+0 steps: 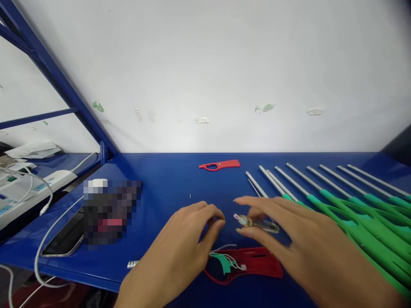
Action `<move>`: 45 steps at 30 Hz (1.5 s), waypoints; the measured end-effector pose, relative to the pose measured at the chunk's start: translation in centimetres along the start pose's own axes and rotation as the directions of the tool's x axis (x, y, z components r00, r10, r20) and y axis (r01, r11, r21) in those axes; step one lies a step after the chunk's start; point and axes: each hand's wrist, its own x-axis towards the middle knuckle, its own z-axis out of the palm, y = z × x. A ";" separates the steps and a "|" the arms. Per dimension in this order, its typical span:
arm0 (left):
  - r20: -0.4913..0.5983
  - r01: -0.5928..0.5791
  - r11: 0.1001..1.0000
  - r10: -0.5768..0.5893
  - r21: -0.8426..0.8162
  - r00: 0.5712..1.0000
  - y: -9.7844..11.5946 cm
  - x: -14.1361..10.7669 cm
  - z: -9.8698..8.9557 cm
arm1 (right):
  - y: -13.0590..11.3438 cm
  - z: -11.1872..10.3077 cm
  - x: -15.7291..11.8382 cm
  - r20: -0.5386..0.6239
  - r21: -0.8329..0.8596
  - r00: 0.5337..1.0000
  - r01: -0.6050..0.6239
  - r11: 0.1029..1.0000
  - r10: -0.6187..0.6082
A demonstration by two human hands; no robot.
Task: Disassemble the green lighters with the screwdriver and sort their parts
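Observation:
My right hand (285, 235) holds a small clear fuel reservoir with a pale valve end (265, 225) between thumb and fingers, valve pointing left. My left hand (189, 239) is just left of it, thumb and index finger curled to a pinch; anything between the tips is too small to make out. Below both hands lies an open red lighter casing half (263, 262), with a green trigger (225, 262) and white wires (233, 260) inside. A silver metal tube end (131, 264) shows beside my left forearm, the rest hidden.
Several green long-necked lighters (369, 222) with silver tubes lie in a row at right. A red casing half (227, 164) lies near the wall. A tiny pin (190, 196) is mid-table. At left are a phone (66, 235), a white cable (48, 233) and a power strip (48, 182).

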 end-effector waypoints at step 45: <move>0.194 -0.040 0.999 0.046 -0.034 0.980 0.1 0.1 0.9 | 3.4 2.5 -5.6 0.409 0.025 0.894 0.188 0.982 -0.182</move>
